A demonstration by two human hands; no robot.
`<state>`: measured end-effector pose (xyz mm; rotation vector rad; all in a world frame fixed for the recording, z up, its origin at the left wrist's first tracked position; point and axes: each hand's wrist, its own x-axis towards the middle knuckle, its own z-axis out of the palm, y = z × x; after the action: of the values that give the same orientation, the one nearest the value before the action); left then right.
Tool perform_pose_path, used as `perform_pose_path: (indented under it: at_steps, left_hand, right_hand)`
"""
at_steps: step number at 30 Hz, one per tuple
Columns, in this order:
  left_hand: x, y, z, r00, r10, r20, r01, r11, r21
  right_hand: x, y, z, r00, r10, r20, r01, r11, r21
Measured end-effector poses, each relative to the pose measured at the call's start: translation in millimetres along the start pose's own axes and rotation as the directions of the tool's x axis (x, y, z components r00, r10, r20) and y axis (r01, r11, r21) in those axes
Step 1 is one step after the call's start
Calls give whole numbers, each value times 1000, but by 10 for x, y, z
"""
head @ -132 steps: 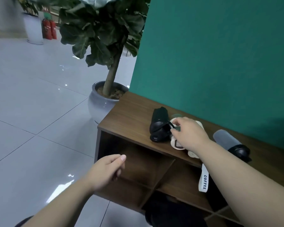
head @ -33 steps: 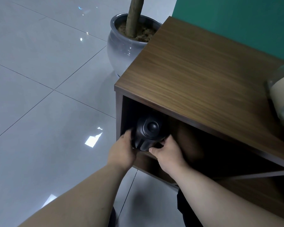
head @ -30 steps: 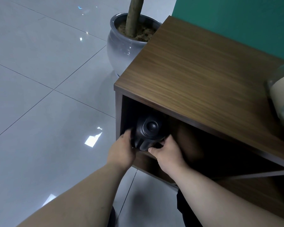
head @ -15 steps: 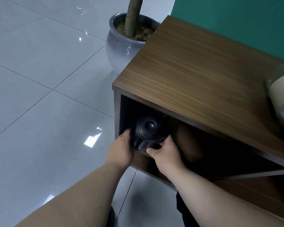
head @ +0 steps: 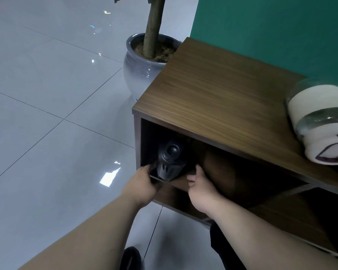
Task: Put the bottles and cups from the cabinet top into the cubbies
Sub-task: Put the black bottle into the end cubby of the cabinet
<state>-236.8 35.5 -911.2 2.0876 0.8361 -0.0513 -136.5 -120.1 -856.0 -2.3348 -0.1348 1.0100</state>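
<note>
A black bottle [head: 170,163] lies in the upper left cubby of the wooden cabinet [head: 213,90], its lid end facing me. My left hand [head: 142,187] is at the cubby's left front corner, fingers curled against the bottle's lower left side. My right hand [head: 200,189] sits just right of the bottle with fingers apart and a small gap to it. A white cup with a clear lid [head: 318,121] lies on its side on the cabinet top at the far right, partly cut off by the frame edge.
A grey plant pot [head: 142,71] with a trunk stands on the tiled floor against the cabinet's left end. A green wall [head: 271,32] backs the cabinet. The lower cubbies and the cubby to the right are dark. A dark shoe [head: 130,258] shows at the bottom.
The black bottle went from the cabinet top into the upper left cubby. In the last half second my right hand has drawn slightly off it; my left hand stays against it.
</note>
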Motion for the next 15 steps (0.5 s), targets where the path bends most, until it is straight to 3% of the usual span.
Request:
perform_pose_path:
  at_steps: [5,9,13,15]
  left_hand:
    - [-301,299,-189,988,-48,144,32,993,116]
    - [-723,713,-275,948,28,318,-57,995,81]
    - [-1280,1080,-276,928,182,324,-203,979,33]
    - [-1545,1168,-275,929,232,287,-244,970,7]
  right_hand:
    - [-477,68,-221,988,-152,25,154,983,-102]
    - [-1003,71,-407,945,-301,-128,296,954,-55]
    - [-1713,240,-670,818,-454,-353,497,867,36]
    - [-1970,369,-847,652,-563,-508,618,782,-75]
